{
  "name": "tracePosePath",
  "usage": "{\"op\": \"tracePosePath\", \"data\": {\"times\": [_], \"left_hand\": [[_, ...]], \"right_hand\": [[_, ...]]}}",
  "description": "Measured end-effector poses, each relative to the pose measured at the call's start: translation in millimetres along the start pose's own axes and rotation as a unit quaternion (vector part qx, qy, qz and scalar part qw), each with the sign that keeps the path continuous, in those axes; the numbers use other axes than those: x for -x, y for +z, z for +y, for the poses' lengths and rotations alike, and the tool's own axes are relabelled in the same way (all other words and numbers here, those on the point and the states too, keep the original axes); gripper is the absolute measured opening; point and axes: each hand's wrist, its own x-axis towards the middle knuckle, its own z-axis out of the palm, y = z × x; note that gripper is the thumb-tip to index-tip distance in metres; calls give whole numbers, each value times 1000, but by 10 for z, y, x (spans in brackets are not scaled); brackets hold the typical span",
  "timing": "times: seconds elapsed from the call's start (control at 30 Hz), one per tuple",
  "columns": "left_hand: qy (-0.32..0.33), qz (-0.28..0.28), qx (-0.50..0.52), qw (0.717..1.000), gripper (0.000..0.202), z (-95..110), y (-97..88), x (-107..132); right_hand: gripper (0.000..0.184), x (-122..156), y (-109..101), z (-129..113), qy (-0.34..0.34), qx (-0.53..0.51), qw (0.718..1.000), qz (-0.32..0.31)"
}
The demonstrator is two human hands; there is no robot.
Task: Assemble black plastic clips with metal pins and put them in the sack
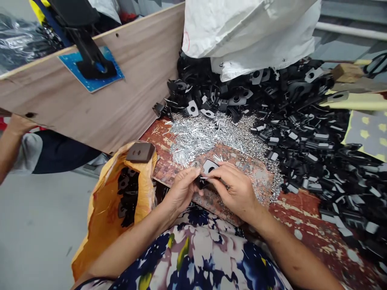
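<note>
In front of my body, my left hand (183, 191) grips a small black plastic clip with a grey face and a round hole (209, 165). My right hand (237, 191) pinches a thin silver metal pin (204, 178) against the clip's dark side. The fingers cover part of the clip, so how far the pin sits in it cannot be made out. Just beyond the hands lies a heap of loose silver pins (193, 139), with tiny shiny metal pieces (256, 139) spread to its right. A few pins (217, 158) lie apart, close to the clip.
Black clip parts (302, 121) are heaped at the back and right, under a white sack (248, 32). A wooden board (136, 76) stands at left. Below it, a yellow bag (102, 209) holds black parts, a brown block (140, 152) on its rim. Another person's arm (13, 137) shows far left.
</note>
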Motion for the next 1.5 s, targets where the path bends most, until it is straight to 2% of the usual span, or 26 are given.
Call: {"op": "tracePosePath", "data": {"times": [0.07,0.13,0.27,0.33,0.47,0.53,0.6,0.67,0.73,0.8,0.9,0.97,1.03,1.17,1.23,1.33,1.43,1.5], "left_hand": [[5,1,0,1000,37,-12,10,24],[22,13,1,1000,36,-26,42,49],[67,65,26,995,36,-62,131,74],[73,79,41,993,38,-75,147,75],[62,71,37,995,38,-66,69,112],[51,27,23,998,33,-56,-16,174],[65,-11,-6,998,33,-44,-127,271],[108,5,-71,992,39,-14,-265,397],[146,57,-166,973,41,49,-431,542],[147,97,-261,949,35,135,-611,686],[77,123,-322,936,33,207,-825,828],[37,120,-318,940,37,164,-887,828],[40,115,-318,940,40,55,-895,749],[102,113,-383,911,37,-185,-878,500],[122,108,-412,896,36,-249,-893,411],[135,115,-424,888,41,-281,-927,356],[146,127,-425,884,42,-294,-946,354],[151,132,-423,883,41,-302,-947,360]], "right_hand": [[17,0,-2,-34,-11,30,999,0],[18,-5,12,-105,-58,89,994,-5],[19,-39,134,-228,-191,241,951,-15],[23,-62,211,-226,-205,262,943,-13],[26,-60,304,-167,-168,217,961,-25],[23,-30,320,-168,-149,182,972,-17],[21,11,324,-193,-119,138,983,2],[19,63,317,-210,-91,92,992,-4],[16,127,287,-180,-68,79,993,-62],[14,197,239,-91,-29,155,978,-139],[16,274,184,97,29,343,913,-219],[17,295,186,190,27,398,880,-256],[15,303,201,228,9,407,872,-270],[16,344,105,147,39,381,888,-253],[22,383,-23,41,39,329,913,-237],[43,450,-179,-142,9,227,956,-185],[62,532,-128,-225,10,155,981,-120],[62,591,-3,-197,12,144,981,-128]]}}
